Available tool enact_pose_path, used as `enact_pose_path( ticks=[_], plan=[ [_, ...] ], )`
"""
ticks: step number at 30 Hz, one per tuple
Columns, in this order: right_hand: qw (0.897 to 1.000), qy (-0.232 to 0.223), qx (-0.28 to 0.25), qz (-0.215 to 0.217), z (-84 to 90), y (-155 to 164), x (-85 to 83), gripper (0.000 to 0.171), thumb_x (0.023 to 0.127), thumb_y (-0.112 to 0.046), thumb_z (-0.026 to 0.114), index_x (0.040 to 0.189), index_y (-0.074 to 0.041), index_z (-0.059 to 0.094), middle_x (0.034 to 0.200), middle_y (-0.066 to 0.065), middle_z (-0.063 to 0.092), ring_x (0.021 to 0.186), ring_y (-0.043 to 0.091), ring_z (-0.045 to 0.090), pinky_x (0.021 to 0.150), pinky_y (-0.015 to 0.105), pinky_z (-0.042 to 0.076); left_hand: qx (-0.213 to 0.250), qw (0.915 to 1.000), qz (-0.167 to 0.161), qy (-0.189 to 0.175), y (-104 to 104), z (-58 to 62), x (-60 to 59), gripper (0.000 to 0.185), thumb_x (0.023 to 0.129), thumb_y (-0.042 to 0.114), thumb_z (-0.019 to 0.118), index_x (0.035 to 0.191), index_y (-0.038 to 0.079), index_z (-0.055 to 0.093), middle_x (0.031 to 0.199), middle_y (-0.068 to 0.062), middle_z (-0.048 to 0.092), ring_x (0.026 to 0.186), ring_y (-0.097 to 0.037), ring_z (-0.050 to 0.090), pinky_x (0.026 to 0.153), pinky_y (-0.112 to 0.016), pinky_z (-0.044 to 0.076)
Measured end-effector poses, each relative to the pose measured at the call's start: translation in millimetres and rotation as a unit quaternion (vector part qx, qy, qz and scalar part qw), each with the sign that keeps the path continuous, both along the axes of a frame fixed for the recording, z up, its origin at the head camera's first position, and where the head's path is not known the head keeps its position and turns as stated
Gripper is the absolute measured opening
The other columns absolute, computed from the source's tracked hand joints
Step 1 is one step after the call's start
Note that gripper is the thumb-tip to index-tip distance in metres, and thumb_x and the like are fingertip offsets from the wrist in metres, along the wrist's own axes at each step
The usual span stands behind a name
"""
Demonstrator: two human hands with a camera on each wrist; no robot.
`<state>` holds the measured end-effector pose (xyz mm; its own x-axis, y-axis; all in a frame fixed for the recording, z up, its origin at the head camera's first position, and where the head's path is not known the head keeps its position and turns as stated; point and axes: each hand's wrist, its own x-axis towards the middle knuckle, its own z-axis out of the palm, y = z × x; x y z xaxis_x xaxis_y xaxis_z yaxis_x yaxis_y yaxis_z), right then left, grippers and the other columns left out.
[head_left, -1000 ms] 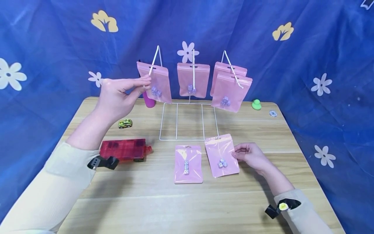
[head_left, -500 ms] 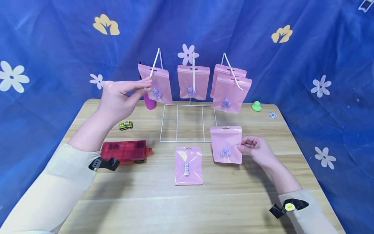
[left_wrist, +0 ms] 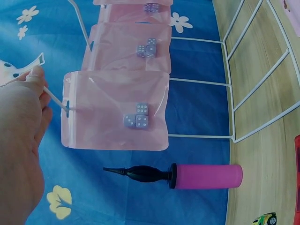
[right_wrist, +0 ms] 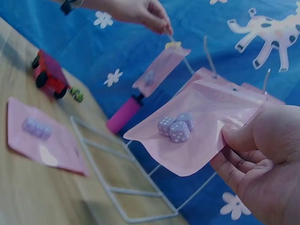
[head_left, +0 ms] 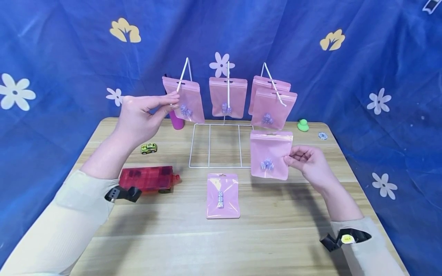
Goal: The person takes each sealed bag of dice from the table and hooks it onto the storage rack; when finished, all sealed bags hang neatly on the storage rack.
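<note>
A white wire rack stands at the back of the wooden table, and several pink dice pouches hang on its prongs. My left hand pinches the tip of the left prong, where one pouch hangs. My right hand pinches the right edge of another pink pouch with three dice inside, holding it upright in the air below the right prong's pouches. A further pouch lies flat on the table.
A red translucent toy truck and a small green toy car sit at the left. A pink hand pump stands behind the rack. A green figure and a small white disc lie at back right. Blue flowered cloth surrounds the table.
My right hand picked the pouch up off the table and raised it upright toward the right prong. The left hand kept its pinch on the left prong.
</note>
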<state>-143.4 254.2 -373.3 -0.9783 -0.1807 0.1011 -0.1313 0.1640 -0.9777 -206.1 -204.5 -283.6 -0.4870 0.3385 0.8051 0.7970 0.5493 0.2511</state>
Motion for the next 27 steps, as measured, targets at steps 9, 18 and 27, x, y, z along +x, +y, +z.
enact_pose_path(
  ticks=[9, 18, 27],
  plan=[
    [0.999, 0.036, -0.033, 0.017, 30.8, -21.2, -6.9, 0.010, 0.095, 0.007, 0.074, 0.103, 0.011, 0.073, 0.090, 0.014, 0.075, 0.080, 0.013, 0.072, 0.073, 0.024, 0.060, -0.004, 1.0000, 0.001, -0.003, 0.4, 0.8, -0.2, 0.022, 0.087, -0.007, 0.083, 0.109, -0.002, 0.082, 0.108, -0.014, 0.078, 0.108, -0.026, 0.075, 0.098, -0.018, 0.051],
    [0.995, 0.066, -0.057, 0.054, 49.9, -49.0, -14.6, 0.011, 0.095, 0.010, 0.073, 0.105, 0.013, 0.072, 0.094, 0.016, 0.076, 0.081, 0.015, 0.072, 0.075, 0.027, 0.061, -0.007, 1.0000, 0.002, -0.003, 0.6, 0.8, -0.7, 0.022, 0.087, -0.006, 0.084, 0.108, -0.002, 0.082, 0.108, -0.014, 0.078, 0.108, -0.026, 0.075, 0.097, -0.016, 0.050],
    [0.992, 0.073, -0.069, 0.071, 59.3, -77.8, -19.8, 0.011, 0.093, 0.012, 0.073, 0.104, 0.012, 0.073, 0.094, 0.019, 0.075, 0.080, 0.016, 0.071, 0.073, 0.026, 0.060, 0.011, 0.9999, -0.002, 0.001, 2.8, -0.3, -0.7, 0.022, 0.086, -0.007, 0.084, 0.107, 0.000, 0.083, 0.106, -0.012, 0.079, 0.107, -0.025, 0.076, 0.097, -0.017, 0.051]
  ],
)
